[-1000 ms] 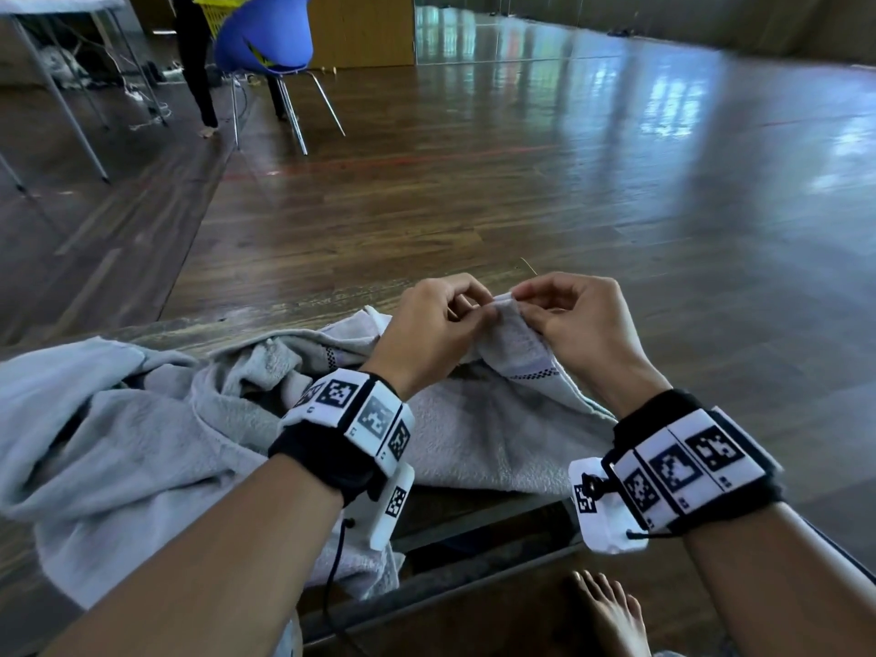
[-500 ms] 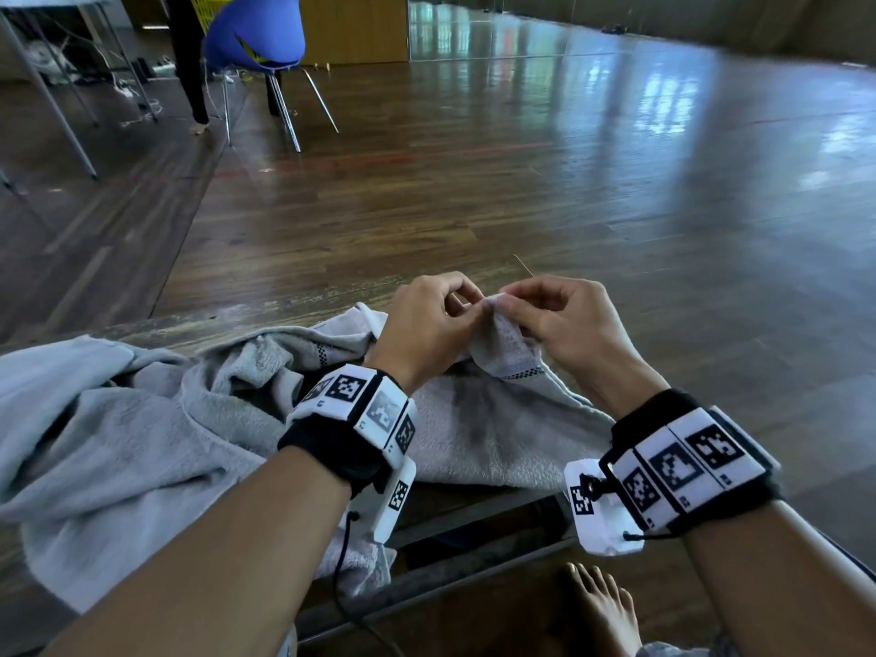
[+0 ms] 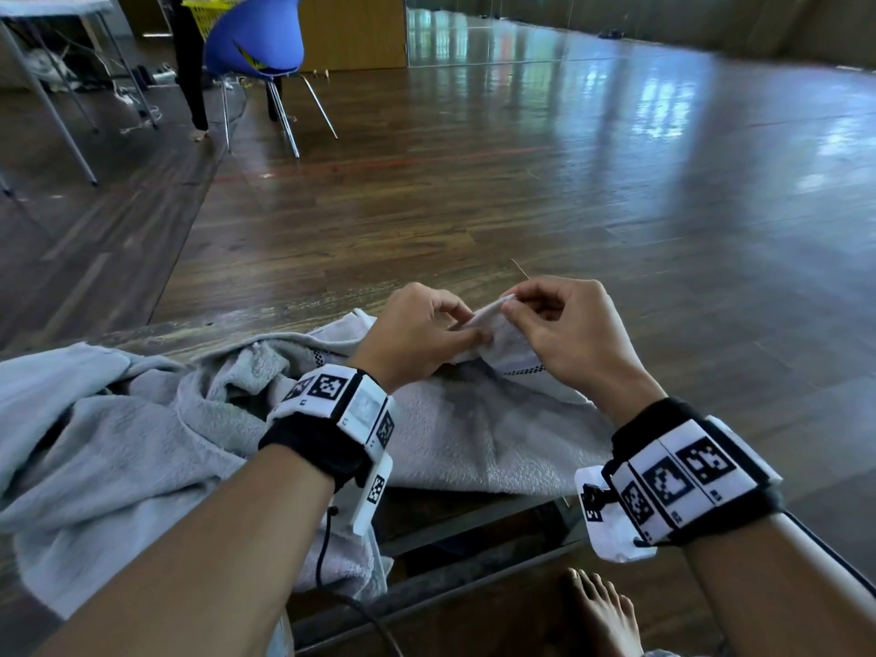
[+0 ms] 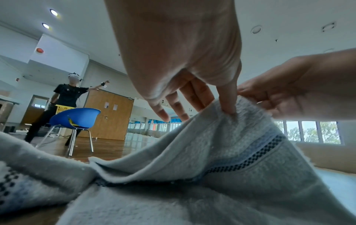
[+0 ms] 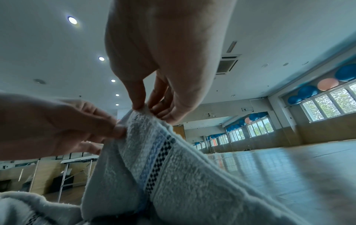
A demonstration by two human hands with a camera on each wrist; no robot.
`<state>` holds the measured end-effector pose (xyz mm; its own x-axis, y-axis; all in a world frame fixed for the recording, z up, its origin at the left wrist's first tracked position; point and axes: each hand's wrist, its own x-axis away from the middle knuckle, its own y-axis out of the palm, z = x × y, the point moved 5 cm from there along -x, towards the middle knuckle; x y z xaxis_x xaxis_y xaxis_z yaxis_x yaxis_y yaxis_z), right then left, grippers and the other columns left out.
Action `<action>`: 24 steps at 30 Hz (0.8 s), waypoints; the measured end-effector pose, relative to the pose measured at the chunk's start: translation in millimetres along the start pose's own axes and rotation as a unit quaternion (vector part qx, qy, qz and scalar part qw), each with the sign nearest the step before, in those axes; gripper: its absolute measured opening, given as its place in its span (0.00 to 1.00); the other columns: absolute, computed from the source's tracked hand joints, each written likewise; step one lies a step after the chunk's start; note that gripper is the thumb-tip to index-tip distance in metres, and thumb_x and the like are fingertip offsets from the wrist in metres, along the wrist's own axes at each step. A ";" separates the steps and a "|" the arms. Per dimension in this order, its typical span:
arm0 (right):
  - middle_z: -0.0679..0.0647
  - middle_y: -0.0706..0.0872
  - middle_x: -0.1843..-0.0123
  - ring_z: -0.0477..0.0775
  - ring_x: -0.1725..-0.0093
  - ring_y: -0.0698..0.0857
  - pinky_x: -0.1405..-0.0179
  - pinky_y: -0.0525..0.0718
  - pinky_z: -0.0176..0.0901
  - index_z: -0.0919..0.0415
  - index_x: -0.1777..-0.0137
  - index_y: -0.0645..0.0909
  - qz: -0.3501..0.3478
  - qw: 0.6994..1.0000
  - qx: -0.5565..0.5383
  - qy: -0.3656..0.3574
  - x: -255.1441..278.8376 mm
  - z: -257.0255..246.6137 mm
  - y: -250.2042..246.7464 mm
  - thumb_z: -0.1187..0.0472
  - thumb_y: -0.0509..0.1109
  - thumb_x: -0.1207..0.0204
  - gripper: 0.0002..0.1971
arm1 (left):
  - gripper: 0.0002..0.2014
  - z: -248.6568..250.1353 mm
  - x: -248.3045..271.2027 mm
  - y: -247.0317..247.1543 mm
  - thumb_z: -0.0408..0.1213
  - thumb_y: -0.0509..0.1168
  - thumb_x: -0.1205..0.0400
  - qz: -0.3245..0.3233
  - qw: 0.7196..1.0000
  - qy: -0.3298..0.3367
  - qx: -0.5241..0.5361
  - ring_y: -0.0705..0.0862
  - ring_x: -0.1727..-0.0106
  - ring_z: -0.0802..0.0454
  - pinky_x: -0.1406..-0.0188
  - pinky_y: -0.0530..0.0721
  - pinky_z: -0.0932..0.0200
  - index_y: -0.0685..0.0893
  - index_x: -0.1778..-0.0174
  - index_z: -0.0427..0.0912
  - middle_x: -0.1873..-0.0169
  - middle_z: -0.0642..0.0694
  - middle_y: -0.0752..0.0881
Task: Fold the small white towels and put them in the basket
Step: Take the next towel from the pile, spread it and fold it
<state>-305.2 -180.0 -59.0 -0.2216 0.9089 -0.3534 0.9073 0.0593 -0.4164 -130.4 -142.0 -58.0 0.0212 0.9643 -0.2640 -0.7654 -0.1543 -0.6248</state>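
A small white towel [image 3: 479, 429] with a dark checkered stripe lies rumpled on the wooden table [image 3: 180, 331]. Its far corner [image 3: 497, 315] is lifted off the table. My left hand [image 3: 422, 327] pinches that corner from the left, thumb against fingers. My right hand [image 3: 564, 320] pinches the same corner from the right. In the left wrist view the left thumb presses into the towel [image 4: 221, 144]; in the right wrist view the right fingertips [image 5: 138, 105] grip the towel's top edge [image 5: 146, 115]. More white towels [image 3: 95, 443] lie heaped at the left. A yellow basket [image 3: 206, 14] shows far back.
Beyond the table's far edge lies a shiny wooden floor [image 3: 521, 182]. A blue chair [image 3: 256, 45] and a standing person's legs [image 3: 189, 64] are at the back left, beside a folding table [image 3: 52, 7]. My bare foot [image 3: 602, 614] shows under the table's near edge.
Both hands have kept their pinch on the towel corner and shifted slightly rightward, the fingers reworking their hold. The towel's body has stayed on the table.
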 end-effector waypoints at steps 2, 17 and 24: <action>0.45 0.92 0.63 0.42 0.61 0.90 0.61 0.85 0.30 0.51 0.56 0.92 0.011 1.000 -0.014 -0.015 0.1 -0.7 -5.8 0.59 0.79 0.23 0.02 | 0.12 -4.5 0.1 -3.8 0.44 0.81 0.28 -0.017 1.000 0.001 -0.007 0.90 0.59 0.45 0.56 0.86 0.48 0.94 0.55 0.40 0.63 0.44 0.93; 0.32 0.89 0.66 0.34 0.65 0.87 0.65 0.82 0.25 0.45 0.64 0.87 0.183 0.983 -0.030 0.001 -5.9 27.2 -61.0 0.54 0.79 0.25 0.06 | 0.04 -51.7 2.4 -52.0 0.43 0.72 0.21 0.065 0.988 0.030 -0.138 0.84 0.63 0.65 0.66 0.73 0.74 0.87 0.61 0.50 0.66 0.58 0.87; 0.39 0.89 0.66 0.32 0.65 0.86 0.63 0.82 0.27 0.45 0.64 0.86 0.199 0.979 -0.001 0.030 -7.5 35.4 -68.3 0.51 0.77 0.25 0.07 | 0.07 -43.5 6.9 -48.2 0.45 0.62 0.13 0.048 0.979 0.091 -0.176 0.80 0.63 0.68 0.69 0.70 0.73 0.80 0.53 0.49 0.68 0.62 0.80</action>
<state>-378.2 -205.5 -57.6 0.1717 0.8828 -0.4373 0.9183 -0.3041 -0.2533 -65.4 -137.3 -61.7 0.0980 0.8924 -0.4404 -0.5005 -0.3383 -0.7969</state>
